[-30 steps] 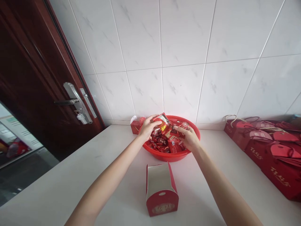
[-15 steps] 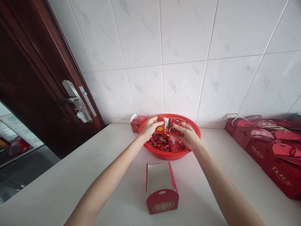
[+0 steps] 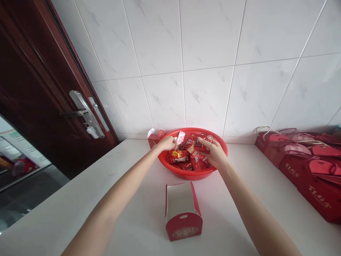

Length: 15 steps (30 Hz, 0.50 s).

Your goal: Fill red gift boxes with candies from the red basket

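A red plastic basket (image 3: 191, 175) stands against the wall, filled with red wrapped snack packets (image 3: 197, 163). At its left side my left hand (image 3: 167, 143) is closed in a pinch on a small pink-and-white packet (image 3: 180, 137). My right hand (image 3: 215, 153) reaches over the right side with its fingers closed on red snack packets (image 3: 204, 144); how many is unclear. A packet with gold print (image 3: 178, 155) lies in the basket below my left hand. In front of the basket sits an open red gift box (image 3: 183, 227) with a pale inside, its handle flaps raised.
Behind the basket's left rim is a small red box (image 3: 153, 138). Several red gift boxes with cord handles (image 3: 301, 177) line the right side of the white table (image 3: 128, 209). A dark red door with a metal handle (image 3: 82, 112) stands at the left.
My left hand has left the red-and-gold packet, which now lies in the basket, and pinches a pink-and-white one instead. My right hand stays nearly in place with red packets.
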{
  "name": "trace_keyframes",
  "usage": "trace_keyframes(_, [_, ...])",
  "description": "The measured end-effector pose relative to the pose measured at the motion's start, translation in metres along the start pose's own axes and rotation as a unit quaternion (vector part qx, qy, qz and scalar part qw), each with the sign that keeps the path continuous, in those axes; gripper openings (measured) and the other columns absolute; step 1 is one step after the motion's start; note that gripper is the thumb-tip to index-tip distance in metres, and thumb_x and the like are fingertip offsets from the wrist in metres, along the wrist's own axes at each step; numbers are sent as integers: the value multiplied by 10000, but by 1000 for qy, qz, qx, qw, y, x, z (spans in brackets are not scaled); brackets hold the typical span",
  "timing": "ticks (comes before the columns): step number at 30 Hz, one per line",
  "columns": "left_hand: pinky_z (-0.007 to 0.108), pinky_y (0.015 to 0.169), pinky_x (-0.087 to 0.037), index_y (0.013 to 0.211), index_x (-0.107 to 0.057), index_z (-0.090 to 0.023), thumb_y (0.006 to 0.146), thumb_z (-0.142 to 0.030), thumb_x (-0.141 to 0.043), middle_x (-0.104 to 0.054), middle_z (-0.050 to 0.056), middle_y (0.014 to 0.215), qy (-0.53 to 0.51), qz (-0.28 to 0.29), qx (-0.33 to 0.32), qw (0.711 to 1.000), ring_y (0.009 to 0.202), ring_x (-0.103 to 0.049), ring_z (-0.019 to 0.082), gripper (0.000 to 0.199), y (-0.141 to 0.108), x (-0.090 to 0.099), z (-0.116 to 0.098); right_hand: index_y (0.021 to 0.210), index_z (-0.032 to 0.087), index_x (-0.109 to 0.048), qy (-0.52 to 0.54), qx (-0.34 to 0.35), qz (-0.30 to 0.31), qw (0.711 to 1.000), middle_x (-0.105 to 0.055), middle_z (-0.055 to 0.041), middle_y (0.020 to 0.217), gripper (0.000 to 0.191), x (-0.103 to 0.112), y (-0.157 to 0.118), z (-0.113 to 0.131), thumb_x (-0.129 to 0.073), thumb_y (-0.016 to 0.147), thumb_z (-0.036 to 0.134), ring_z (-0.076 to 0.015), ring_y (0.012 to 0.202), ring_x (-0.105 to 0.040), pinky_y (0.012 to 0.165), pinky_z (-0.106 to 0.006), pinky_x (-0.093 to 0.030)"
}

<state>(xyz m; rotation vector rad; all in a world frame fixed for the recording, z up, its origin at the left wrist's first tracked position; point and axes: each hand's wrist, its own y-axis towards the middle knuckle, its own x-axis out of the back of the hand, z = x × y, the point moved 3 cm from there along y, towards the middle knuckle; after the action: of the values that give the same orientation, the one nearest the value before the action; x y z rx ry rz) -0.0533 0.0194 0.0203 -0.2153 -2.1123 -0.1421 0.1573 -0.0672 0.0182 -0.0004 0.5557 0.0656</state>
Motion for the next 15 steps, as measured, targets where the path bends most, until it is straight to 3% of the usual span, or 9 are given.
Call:
trace_keyframes(4, [357,802,-500,718,-685,-142,741,-142,-728,-693,48,800,82,81,39,993,844,-652,232,48,15,-9,7,768,194,-749,-7,3,1,1000,-755,-31,857,228,-1,-1,1,-895,631,302,-191,821,-715,678,-279,-633])
trace_keyframes(7, [414,886,-537,991,-681,-138,899,-286,-684,-689,67,1033,94,119,58,987,966,-653,208,174,25,-21,12,774,189,-747,-17,-1,7,1000,-760,-39,856,234,-1,-1,1,-891,641,317,-193,803,-720,675,-282,-630])
trace_keyframes(10, [423,893,-557,1133,-643,-144,949,-347,-634,-659,83,1151,56,117,56,990,1018,-650,215,274,30,-30,16,777,192,-746,-16,1,3,1000,-759,-38,846,223,0,0,1,-883,645,308,-196,806,-719,664,-277,-626])
trace_keyframes(13, [394,866,-561,1073,-661,-146,948,-329,-636,-676,66,1091,-10,91,39,995,979,-659,200,223,28,-30,18,778,201,-755,-13,1,2,1000,-761,-35,855,207,1,1,0,-881,646,299,-200,829,-717,670,-280,-628])
trace_keyframes(15, [357,819,-550,900,-698,-147,845,-269,-745,-698,41,920,-63,69,25,995,885,-672,195,142,24,-24,16,778,203,-756,-13,3,4,1000,-762,-37,859,201,1,1,0,-879,650,297,-202,830,-718,675,-284,-629])
